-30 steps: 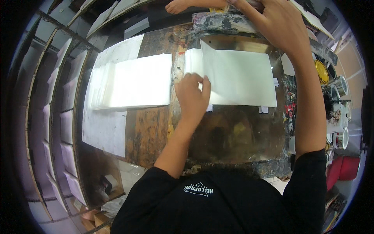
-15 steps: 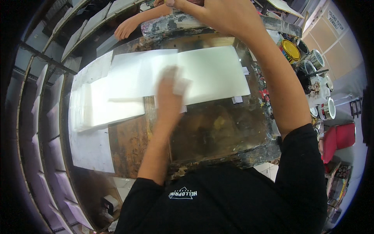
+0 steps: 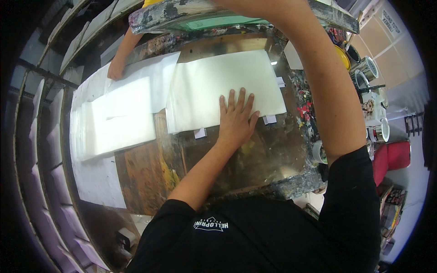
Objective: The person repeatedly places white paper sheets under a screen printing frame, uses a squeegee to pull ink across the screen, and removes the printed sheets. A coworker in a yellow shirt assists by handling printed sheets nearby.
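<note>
My left hand (image 3: 236,123) lies with fingers spread flat on the near right part of a pale paper sheet (image 3: 218,86). White folded tabs (image 3: 269,119) sit along the sheet's edges on the dark, stained tabletop. My right arm reaches up to the top edge of the picture, where my right hand (image 3: 266,6) is cut off beside a raised, paint-crusted wooden frame (image 3: 164,16). Green mesh (image 3: 223,22) shows under that frame. The right fingers are out of sight. Another person's hand (image 3: 117,69) touches a thin white sheet (image 3: 157,75) overlapping the pale sheet's left side.
A stack of white paper (image 3: 123,120) stands on the table's left, over a larger sheet (image 3: 100,182). Racks with sheets (image 3: 68,182) rise at the far left. Paint cans (image 3: 366,68) crowd the right side, near a red chair (image 3: 398,155).
My left hand has gone from a blur at the middle to resting flat farther right. The thin white sheet has shifted left, with the other person's hand now at it. The frame shows lower, its mesh now visible.
</note>
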Action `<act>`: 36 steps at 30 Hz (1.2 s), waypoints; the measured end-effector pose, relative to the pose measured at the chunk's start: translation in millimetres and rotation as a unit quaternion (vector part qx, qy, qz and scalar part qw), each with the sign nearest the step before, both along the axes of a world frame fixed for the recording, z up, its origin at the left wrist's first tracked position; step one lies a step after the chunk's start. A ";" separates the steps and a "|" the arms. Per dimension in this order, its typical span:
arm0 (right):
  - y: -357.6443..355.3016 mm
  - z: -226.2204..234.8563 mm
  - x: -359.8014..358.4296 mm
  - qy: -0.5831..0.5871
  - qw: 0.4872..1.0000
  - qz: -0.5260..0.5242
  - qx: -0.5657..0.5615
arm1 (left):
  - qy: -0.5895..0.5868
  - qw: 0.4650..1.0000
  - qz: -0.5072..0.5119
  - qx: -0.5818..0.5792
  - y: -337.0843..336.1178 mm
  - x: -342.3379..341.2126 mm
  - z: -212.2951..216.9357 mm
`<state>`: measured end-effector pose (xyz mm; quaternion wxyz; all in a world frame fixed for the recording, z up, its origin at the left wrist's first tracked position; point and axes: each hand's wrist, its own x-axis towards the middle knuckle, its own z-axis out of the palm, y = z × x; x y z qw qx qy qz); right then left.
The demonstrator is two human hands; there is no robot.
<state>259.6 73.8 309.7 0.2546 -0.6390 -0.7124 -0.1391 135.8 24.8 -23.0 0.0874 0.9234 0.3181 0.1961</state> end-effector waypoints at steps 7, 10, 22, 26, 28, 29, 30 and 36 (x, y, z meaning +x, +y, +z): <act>-4.8 -3.1 -8.9 0.008 0.996 -0.081 -0.036 | -0.016 1.000 -0.023 0.008 -0.9 5.7 -0.2; 2.3 -14.7 -13.6 -0.023 0.999 -0.029 0.008 | -0.013 1.000 0.007 0.004 5.0 -5.2 -10.6; -89.8 -164.7 -20.1 -0.068 0.988 0.026 -0.134 | -0.373 0.869 0.108 -0.308 -3.3 -119.3 89.0; -116.4 -222.6 -28.9 -0.020 0.981 0.048 -0.184 | -0.164 0.955 0.193 -0.153 -17.0 -139.6 25.5; -133.5 -243.6 -37.7 -0.023 0.974 0.024 -0.224 | -0.137 0.964 0.192 -0.124 -18.5 -138.7 15.9; -136.0 -251.0 -41.2 -0.030 0.968 0.006 -0.249 | -0.122 0.968 0.191 -0.111 -18.1 -138.3 12.4; -133.3 -255.4 -41.6 -0.032 0.972 0.001 -0.233 | -0.134 0.967 0.185 -0.115 -18.5 -138.2 11.7; -49.9 -270.3 -17.5 -0.040 0.986 -0.025 -0.162 | -0.159 0.966 0.169 -0.111 -18.9 -141.3 12.7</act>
